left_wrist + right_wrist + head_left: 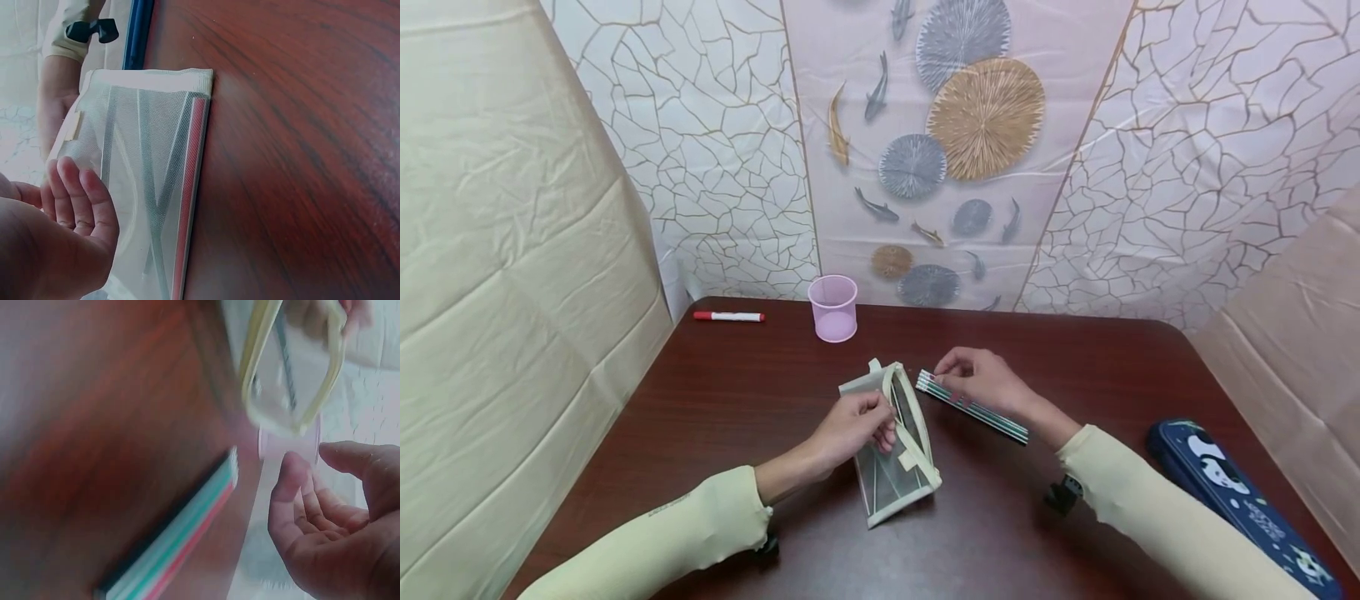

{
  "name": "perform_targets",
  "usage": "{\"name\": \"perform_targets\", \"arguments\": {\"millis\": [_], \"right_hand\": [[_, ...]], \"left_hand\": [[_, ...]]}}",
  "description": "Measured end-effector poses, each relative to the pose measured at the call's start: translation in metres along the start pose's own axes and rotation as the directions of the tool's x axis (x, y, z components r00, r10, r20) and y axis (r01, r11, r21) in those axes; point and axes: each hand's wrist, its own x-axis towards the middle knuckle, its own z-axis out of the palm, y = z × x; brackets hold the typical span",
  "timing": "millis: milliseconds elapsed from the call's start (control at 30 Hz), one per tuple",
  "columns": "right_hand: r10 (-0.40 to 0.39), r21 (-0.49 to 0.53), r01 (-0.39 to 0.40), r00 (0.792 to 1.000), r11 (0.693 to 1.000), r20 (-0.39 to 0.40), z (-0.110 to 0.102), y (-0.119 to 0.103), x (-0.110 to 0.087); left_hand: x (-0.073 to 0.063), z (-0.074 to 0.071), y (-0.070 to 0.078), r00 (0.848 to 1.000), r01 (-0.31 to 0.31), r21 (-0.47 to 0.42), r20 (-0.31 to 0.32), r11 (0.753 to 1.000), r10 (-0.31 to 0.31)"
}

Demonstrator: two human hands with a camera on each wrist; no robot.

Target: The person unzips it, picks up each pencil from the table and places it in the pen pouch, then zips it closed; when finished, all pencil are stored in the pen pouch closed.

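Observation:
A see-through mesh zip pouch (880, 492) with cream edging lies on the dark table, its mouth gaping. My left hand (853, 425) pinches the pouch's edge between thumb and forefinger, the other fingers loosely bent. Several thin pencils, one of them red (189, 206), show through the mesh in the left wrist view. To the right of the pouch lies a flat row of pencils (992, 419), green, dark and red. Just over their near-pouch end hovers my right hand (981, 382); in the right wrist view its thumb and fingers are parted, with nothing between them.
A pink mesh cup (835, 323) stands near the table's back edge. Left of it lies a white marker (730, 317) with red ends. A dark blue panda pencil case (1232, 500) lies along the right side. Cloth hangs around the table.

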Motion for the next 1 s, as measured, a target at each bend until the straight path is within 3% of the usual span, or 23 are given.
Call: {"name": "perform_targets", "arguments": {"millis": [167, 300, 500, 667, 1000], "right_hand": [[0.014, -0.114, -0.021, 0.998, 0.993, -0.063, -0.020, 0.022, 0.004], [0.000, -0.164, -0.004, 1.000, 0.986, -0.027, -0.034, 0.045, 0.012], [0.004, -0.005, -0.003, 0.987, 1.000, 0.159, -0.047, 0.080, 0.025], [0.046, 0.117, -0.073, 0.974, 0.990, 0.223, -0.051, 0.102, 0.032], [0.064, 0.094, -0.092, 0.963, 0.991, 0.263, -0.049, 0.106, 0.040]], "left_hand": [[-0.003, -0.002, 0.002, 1.000, 0.003, -0.026, -0.025, 1.000, -0.004], [-0.003, -0.004, 0.002, 0.999, 0.003, -0.028, -0.049, 1.000, -0.004], [-0.003, -0.007, 0.002, 0.998, 0.004, -0.024, -0.059, 1.000, -0.006], [-0.002, -0.008, 0.001, 0.999, 0.005, -0.022, -0.045, 1.000, -0.006], [-0.001, -0.010, 0.001, 0.999, 0.011, -0.015, -0.032, 1.000, -0.011]]}}
